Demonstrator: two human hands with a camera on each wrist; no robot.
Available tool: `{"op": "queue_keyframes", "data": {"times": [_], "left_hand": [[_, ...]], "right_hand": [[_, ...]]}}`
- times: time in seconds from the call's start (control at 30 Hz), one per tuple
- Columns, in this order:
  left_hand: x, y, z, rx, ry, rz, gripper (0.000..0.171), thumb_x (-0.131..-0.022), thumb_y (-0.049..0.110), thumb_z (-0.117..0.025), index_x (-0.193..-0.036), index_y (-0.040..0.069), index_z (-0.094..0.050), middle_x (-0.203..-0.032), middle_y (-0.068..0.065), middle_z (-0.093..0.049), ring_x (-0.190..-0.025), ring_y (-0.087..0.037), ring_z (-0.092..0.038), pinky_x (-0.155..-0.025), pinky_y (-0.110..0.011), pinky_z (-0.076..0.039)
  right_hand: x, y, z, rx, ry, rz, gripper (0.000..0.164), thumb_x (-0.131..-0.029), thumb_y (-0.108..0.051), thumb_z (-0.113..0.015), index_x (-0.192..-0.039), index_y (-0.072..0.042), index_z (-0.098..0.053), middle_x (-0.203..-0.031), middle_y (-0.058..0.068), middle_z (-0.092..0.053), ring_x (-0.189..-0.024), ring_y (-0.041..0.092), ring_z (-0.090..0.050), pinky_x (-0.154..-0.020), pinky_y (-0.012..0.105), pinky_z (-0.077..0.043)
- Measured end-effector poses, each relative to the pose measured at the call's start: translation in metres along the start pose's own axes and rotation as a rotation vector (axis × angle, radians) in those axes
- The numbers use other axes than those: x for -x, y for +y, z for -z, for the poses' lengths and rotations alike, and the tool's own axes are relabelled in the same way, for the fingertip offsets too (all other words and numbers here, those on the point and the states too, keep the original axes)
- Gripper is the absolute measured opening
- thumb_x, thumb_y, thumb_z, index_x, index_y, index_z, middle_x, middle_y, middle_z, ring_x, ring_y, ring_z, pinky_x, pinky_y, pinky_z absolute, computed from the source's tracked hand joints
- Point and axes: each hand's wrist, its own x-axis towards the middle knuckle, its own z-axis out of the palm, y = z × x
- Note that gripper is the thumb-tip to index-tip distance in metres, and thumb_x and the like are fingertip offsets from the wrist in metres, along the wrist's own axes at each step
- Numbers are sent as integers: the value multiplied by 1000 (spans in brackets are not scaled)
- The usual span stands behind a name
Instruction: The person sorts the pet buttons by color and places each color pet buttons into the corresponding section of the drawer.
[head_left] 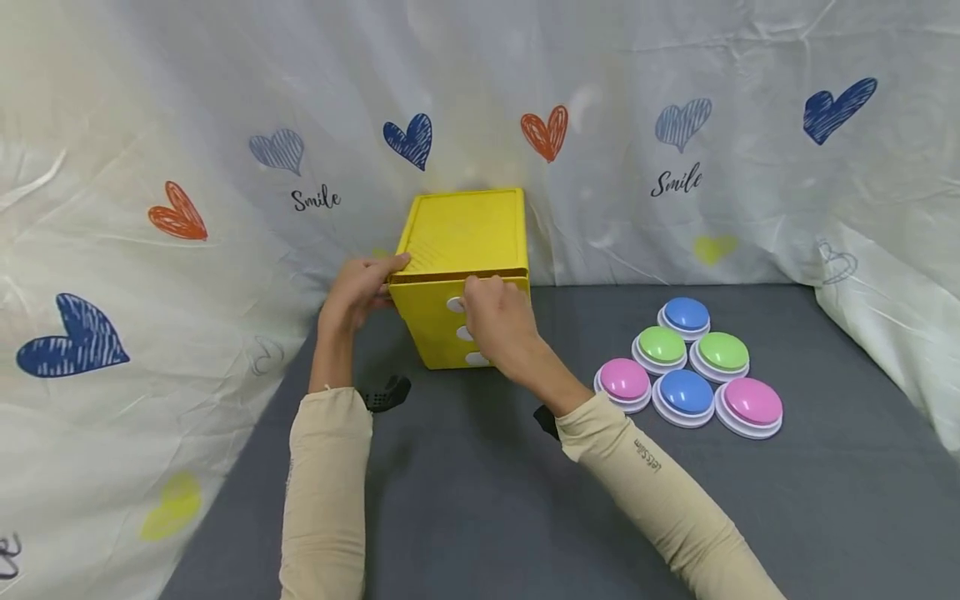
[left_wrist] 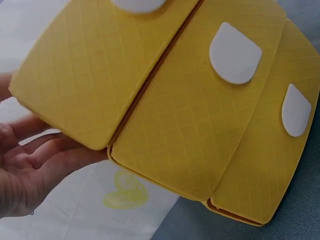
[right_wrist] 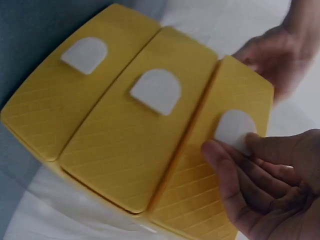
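Observation:
A small yellow drawer cabinet (head_left: 465,229) with three drawers stands against the back curtain. Each drawer front has a white rounded tab handle; the middle handle (left_wrist: 235,54) and the bottom handle (left_wrist: 296,111) are uncovered. The top drawer (right_wrist: 200,200) juts a little forward, leaving a dark gap below the cabinet's top. My right hand (head_left: 498,321) pinches the top drawer's handle (right_wrist: 235,129) between thumb and fingers. My left hand (head_left: 356,292) rests on the cabinet's upper left corner, its fairly straight fingers (left_wrist: 60,152) along the side. The drawer's contents are hidden.
To the right on the dark grey table (head_left: 480,500) several round push buttons sit grouped in a triangle, among them a blue button (head_left: 684,392), a green button (head_left: 722,352) and a pink button (head_left: 752,402). A white curtain (head_left: 600,150) with printed hearts hangs behind and at both sides.

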Motion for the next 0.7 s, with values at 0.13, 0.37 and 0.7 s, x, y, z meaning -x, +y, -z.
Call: {"op": "queue_keyframes", "data": {"times": [0.13,0.37,0.7], "left_hand": [[-1,-5,0,-16,31,37,61,-75,55,-67,-104,2,-62,-108,-7,-59,-81,-12,-63,-69,-29,-52],[2,-7,-3,-11,68,40,69,-72,59,-68,-113,4,-61,-116,-8,-58,-96,-19,-63,-69,-29,-53],[3,-13,-9,-11,107,-4,74,-71,63,-64,-105,-2,-61,-109,-15,-60,-73,-17,-63,-59,-24,-50]], "right_hand": [[11,-13,2,221,112,60,35,-86,-8,-62,-55,-13,-47,-52,0,-54,-48,14,-57,-35,21,-32],[34,-35,11,311,104,54,39,-92,-13,-53,-54,-13,-42,-48,-2,-26,-34,13,-31,-34,22,-26],[52,-43,22,255,15,31,21,-89,-26,-60,-74,-12,-54,-54,-3,-42,-44,12,-41,-40,23,-34]]}}
